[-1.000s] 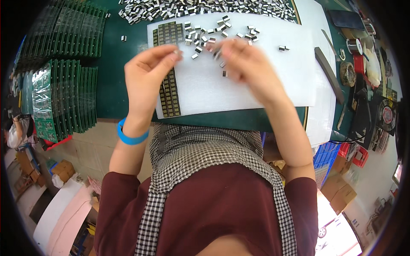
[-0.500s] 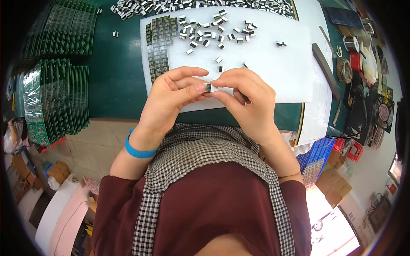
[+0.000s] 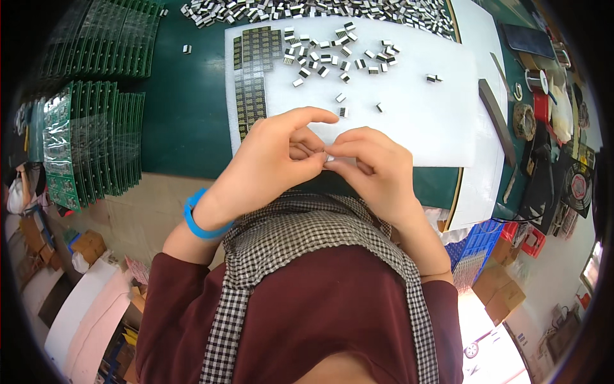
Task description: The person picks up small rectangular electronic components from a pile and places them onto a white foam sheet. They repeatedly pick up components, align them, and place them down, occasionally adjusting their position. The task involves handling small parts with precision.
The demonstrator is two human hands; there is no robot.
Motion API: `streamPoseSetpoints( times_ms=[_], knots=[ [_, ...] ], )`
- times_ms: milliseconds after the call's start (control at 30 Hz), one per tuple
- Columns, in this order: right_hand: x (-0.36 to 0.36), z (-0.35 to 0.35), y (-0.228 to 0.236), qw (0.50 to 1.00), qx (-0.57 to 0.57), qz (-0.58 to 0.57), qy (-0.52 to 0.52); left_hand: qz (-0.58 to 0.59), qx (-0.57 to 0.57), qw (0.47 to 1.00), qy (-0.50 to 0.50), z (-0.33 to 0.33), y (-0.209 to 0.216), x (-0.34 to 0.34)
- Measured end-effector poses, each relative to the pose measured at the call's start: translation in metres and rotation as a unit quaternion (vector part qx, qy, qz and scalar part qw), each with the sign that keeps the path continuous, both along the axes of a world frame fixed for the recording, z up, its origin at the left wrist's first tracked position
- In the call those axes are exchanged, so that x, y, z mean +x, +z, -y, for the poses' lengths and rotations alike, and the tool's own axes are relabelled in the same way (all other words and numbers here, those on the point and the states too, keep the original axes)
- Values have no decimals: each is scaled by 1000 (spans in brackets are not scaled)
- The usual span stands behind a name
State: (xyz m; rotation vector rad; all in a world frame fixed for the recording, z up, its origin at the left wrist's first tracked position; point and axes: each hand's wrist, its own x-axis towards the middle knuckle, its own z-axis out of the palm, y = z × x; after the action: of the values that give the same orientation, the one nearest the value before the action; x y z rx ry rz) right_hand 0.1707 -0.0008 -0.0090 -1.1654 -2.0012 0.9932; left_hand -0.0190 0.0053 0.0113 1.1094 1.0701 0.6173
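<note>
While the left hand (image 3: 278, 150) and right hand (image 3: 377, 163) meet at their fingertips in the head view, one small white part (image 3: 329, 158) sits between them, over the near edge of the white sheet (image 3: 416, 131). Both hands look clamped on it, thumb against finger, with the left index finger lifted clear; the fingers hide most of the part. The step in hand seems to be working this one part between both hands; the next move calls for a steady pinch and a clear sight of its side.

Counted: two hands, one held part, three loose parts (image 3: 343, 112) just beyond them, and one part (image 3: 186, 48) alone on the green surface (image 3: 185, 121). Roughly thirty lie in the scattered cluster (image 3: 325, 58), overlapping too much for certainty. Neither the far pile (image 3: 384, 11) nor the dark rows (image 3: 251, 96) can be counted. Green boards stand in two stacks (image 3: 96, 144).
</note>
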Motion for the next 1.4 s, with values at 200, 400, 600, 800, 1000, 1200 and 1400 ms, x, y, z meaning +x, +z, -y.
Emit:
streamPoseSetpoints(
  times_ms=[200, 400, 600, 800, 1000, 1200, 1400],
  knots=[
    [5, -8, -12, 930, -321, -177, 14, -130, 101, 986, -4, -22, 2, -16],
    [8, -43, 4, 836, -501, -226, 3, -158, 250, 953, 68, -49, -22, -12],
    [9, -72, 11, 919, -279, -248, -125, -143, 379, 907, 116, -81, -24, -13],
    [-27, -68, -14, 809, -501, -304, 45, -217, 350, 906, 94, -108, -37, -37],
    [-25, -122, -2, 883, -314, -345, -48, -302, 413, 855, 77, -96, -47, -46],
    [-24, -100, 0, 850, -407, -334, 0, -319, 460, 826, 68, -98, -47, -41],
    [-37, -116, -2, 885, -367, -284, -33, -250, 308, 915, 70, -115, -47, -36]
  ],
)
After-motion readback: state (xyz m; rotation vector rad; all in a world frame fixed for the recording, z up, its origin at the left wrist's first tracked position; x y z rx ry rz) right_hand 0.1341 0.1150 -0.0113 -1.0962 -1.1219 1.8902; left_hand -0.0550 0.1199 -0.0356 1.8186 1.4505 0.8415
